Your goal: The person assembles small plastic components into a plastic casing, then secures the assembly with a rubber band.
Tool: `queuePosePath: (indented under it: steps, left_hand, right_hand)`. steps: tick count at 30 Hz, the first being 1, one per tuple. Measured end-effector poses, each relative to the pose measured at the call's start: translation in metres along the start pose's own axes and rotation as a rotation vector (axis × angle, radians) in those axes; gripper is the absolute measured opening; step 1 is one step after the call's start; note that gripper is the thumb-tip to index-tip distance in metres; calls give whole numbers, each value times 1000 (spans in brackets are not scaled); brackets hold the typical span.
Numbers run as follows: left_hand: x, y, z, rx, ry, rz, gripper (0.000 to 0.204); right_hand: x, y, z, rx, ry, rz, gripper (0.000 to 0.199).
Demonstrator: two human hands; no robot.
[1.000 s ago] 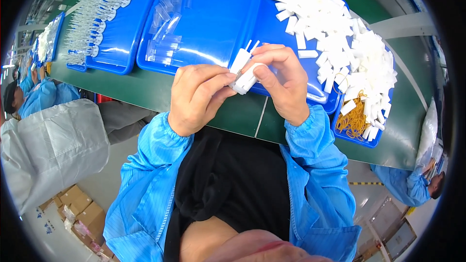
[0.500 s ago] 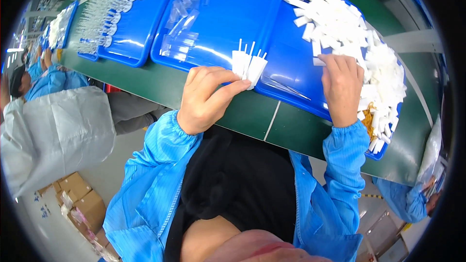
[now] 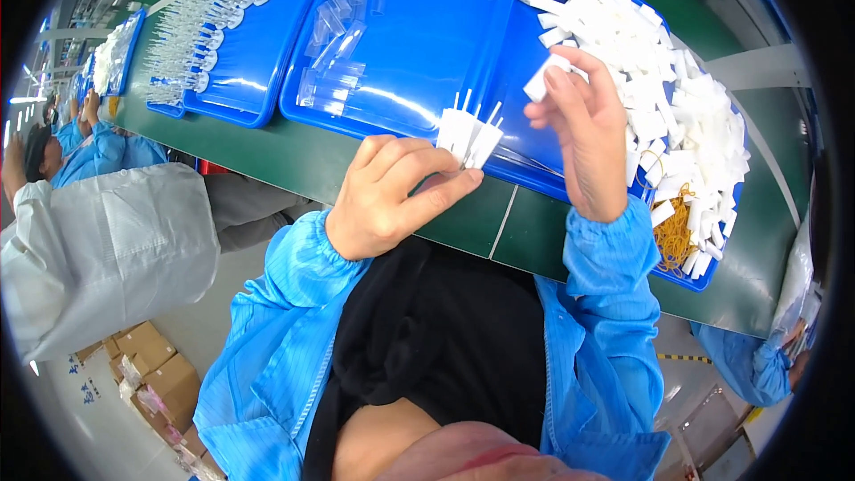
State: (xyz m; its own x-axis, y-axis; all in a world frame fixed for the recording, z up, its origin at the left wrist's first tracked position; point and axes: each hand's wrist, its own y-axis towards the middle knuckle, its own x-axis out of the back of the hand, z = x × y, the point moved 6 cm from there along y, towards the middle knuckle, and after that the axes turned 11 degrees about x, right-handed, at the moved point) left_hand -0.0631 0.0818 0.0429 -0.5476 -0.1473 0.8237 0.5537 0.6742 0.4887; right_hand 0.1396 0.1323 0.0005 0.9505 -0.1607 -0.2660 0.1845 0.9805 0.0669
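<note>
Between the thumb and fingers of my left hand (image 3: pixel 392 191) is a small bunch of white blocks (image 3: pixel 468 135) with thin white sticks poking out of their tops. My right hand (image 3: pixel 590 129) is raised over the right-hand blue tray (image 3: pixel 527 116), pinching one white block (image 3: pixel 545 77) between thumb and forefinger. Beside it in that tray lies a large heap of loose white blocks (image 3: pixel 606 31). A tangle of yellow rubber bands (image 3: pixel 674 236) sits at the tray's near right corner. Slim metal tweezers (image 3: pixel 525 163) rest near the front edge, partly behind the bunch.
The middle blue tray (image 3: pixel 405 62) holds clear plastic tubes (image 3: pixel 334 85). Farther left, another blue tray (image 3: pixel 245 67) carries many clear round-based pieces with upright stems (image 3: pixel 191 31). A green table (image 3: pixel 445 230) bears the trays. Co-workers sit at left; cardboard boxes (image 3: pixel 151 370) stand on the floor.
My right hand has lifted a white block off the heap and moved left toward my left hand. My left hand, still holding the bunch, has shifted slightly right and nearer.
</note>
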Motion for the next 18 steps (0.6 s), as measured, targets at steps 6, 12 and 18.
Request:
queuePosePath:
  steps: [6,12,18]
  left_hand:
    - [0,1,-6,-9,-3,37,36]
    - [0,1,-5,4,-14,82,34]
    - [-5,0,-6,-17,27,96,35]
  right_hand:
    - [-13,0,-12,-76,-20,87,29]
    - [-18,-4,-13,-65,-125,163,22]
    - [-19,-8,-4,56,-294,141,18]
